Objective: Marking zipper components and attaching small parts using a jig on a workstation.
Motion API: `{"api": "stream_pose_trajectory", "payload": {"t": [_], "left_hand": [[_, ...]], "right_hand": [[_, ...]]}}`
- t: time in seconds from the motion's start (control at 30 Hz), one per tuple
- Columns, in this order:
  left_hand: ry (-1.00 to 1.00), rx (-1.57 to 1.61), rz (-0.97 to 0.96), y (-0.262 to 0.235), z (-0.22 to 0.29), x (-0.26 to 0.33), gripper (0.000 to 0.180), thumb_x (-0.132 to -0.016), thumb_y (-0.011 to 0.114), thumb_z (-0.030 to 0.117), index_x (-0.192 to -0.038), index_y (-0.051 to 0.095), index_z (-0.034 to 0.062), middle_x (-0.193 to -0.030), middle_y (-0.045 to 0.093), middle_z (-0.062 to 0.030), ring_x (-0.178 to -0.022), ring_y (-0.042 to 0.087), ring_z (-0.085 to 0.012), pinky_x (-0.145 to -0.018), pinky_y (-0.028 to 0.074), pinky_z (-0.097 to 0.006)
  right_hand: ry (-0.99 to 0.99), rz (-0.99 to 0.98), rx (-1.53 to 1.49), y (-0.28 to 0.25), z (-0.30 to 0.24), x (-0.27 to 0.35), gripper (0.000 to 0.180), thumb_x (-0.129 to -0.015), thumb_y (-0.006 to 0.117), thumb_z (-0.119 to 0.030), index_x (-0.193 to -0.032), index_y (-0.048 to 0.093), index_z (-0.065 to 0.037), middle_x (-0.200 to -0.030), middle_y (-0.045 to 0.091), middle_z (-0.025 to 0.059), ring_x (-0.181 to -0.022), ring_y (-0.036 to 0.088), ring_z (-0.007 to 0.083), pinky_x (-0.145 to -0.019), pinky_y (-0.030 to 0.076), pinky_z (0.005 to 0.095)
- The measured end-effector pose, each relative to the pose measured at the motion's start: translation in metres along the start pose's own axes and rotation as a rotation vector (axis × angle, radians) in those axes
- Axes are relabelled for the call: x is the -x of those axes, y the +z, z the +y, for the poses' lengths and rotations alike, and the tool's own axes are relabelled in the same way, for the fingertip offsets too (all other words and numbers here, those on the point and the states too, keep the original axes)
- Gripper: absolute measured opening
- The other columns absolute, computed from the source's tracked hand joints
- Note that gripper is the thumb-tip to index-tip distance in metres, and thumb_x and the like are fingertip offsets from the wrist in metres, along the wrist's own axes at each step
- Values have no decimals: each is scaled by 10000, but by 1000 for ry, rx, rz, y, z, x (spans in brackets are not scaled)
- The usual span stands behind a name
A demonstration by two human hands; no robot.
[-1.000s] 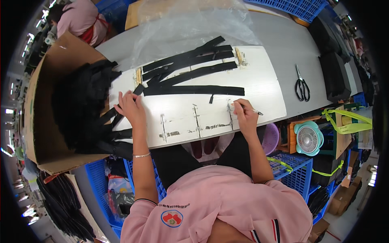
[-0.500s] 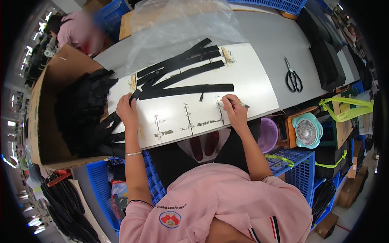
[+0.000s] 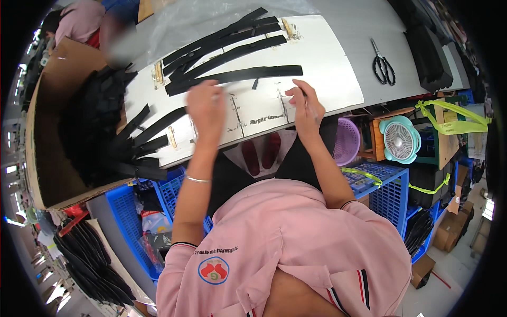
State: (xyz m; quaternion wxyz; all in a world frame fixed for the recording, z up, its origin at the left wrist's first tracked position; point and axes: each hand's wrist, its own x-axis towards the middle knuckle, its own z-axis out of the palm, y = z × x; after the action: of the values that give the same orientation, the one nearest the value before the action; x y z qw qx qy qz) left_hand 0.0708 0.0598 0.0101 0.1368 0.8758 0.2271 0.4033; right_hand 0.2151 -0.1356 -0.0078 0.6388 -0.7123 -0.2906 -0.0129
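Both hands are hovering over the flat white work board (image 3: 338,79), just below a long black fabric strip (image 3: 237,77) lying across it. The left hand (image 3: 207,108) is blurred, grip unclear. The right hand (image 3: 304,104) is loosely curled, fingers bent, apparently holding nothing

An open brown cardboard box (image 3: 42,158) stuffed with black strips stands just left of the white board (image 3: 327,79), a clear plastic bag (image 3: 190,24) lies behind that board, and smaller brown cartons (image 3: 449,232) sit well to its right, on the floor.
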Motion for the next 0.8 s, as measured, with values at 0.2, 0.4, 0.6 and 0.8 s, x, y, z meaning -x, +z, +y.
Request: {"api": "stream_pose_trajectory", "payload": {"t": [0.2, 0.4, 0.6, 0.8], "left_hand": [[-32, 257, -126, 39, 96, 48, 128, -824, 732, 7, -946, 720, 44, -1095, 717, -107, -988, 663, -303, -949, 465, -418], [-63, 251, -210, 23, 100, 60, 284, -881, 690, 10, -1159, 723, 57, -1295, 672, -122, -1267, 587, -328, -1165, 326, -503], [-193, -105, -230, -26, 68, 85, 408, -918, 682, 64, -1325, 673, 93, -1423, 611, -98, -1433, 437, -333, -1208, 208, -538], [-285, -82, -234, -61, 46, 113, 453, -929, 703, 176, -1368, 638, 88, -1503, 531, -115, -1421, 424, -322, -1189, 175, -554]], "right_hand": [[-526, -84, 529, -1, -21, 35, 302, -840, 757, -70, -1132, 680, -79, -1076, 730, 81, -1048, 681, 278, -892, 503, 395], [-488, -137, 718, -27, -6, 42, 380, -829, 756, -68, -1190, 639, -85, -1199, 722, 62, -1139, 639, 272, -1032, 425, 446], [-479, -175, 743, -40, 2, 34, 371, -877, 724, -44, -1235, 631, -67, -1251, 707, 93, -1231, 610, 261, -1086, 389, 438], [-462, -160, 840, -31, -1, 36, 410, -828, 782, -106, -1215, 651, -80, -1277, 688, 85, -1216, 618, 263, -1060, 395, 424]]}}
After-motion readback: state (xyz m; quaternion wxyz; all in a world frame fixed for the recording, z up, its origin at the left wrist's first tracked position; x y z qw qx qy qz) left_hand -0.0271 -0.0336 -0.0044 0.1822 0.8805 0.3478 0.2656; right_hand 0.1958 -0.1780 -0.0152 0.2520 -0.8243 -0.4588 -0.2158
